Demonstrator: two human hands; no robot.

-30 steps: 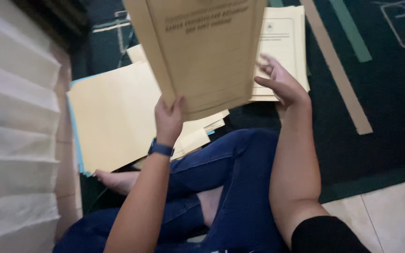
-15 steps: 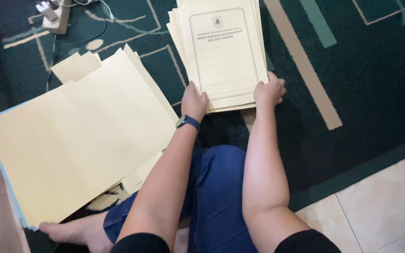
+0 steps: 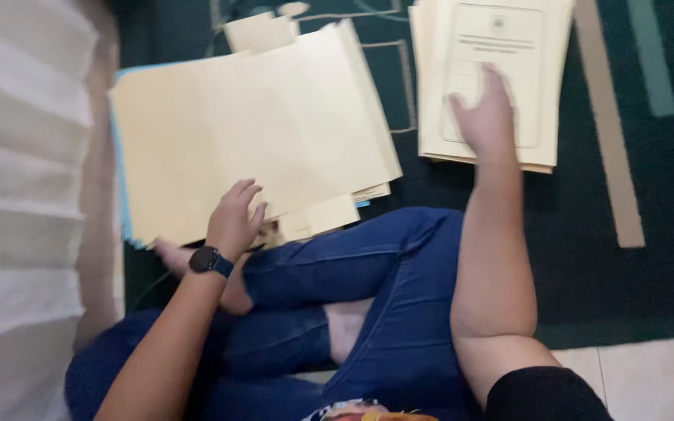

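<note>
Folders, two piles of them, both lying on the dark green carpet (image 3: 633, 296) in front of my crossed legs: a big fanned pile of plain folders (image 3: 251, 140) on the left w/ blank cream fronts, and a neater printed stack (image 3: 493, 78) on the right whose top sheet has a framed cover form. Material looks like thin matte card, flat rectangles, pale manila; a thin blue edge shows along the left and bottom of the left pile, so at least one sheet there is blue. Carpet is dark green w/ tan stripes and pale line patterns. Left hand (image 3: 234, 218) rests on the bottom edge of the plain pile, fingers curled loose, grip not closed on anything I can see; black smartwatch (image 3: 211, 260) on that wrist. Right hand (image 3: 487, 117) lies flat, palm down, on the printed stack, fingers spread wide, pressing and not pinching. Hard to read: pic is motion-blurred, print on the cover is illegible, and I can't count sheets in either pile. Printed stack is cut off at the top edge; a small cream piece pokes out behind the plain pile. Pleated white fabric (image 3: 17, 195) fills the left side, out of focus. Blue jeans (image 3: 384, 312) cover the legs, one bare foot partly tucked under the left wrist. Count: 2 piles, 2 hands, 1 watch.
</note>
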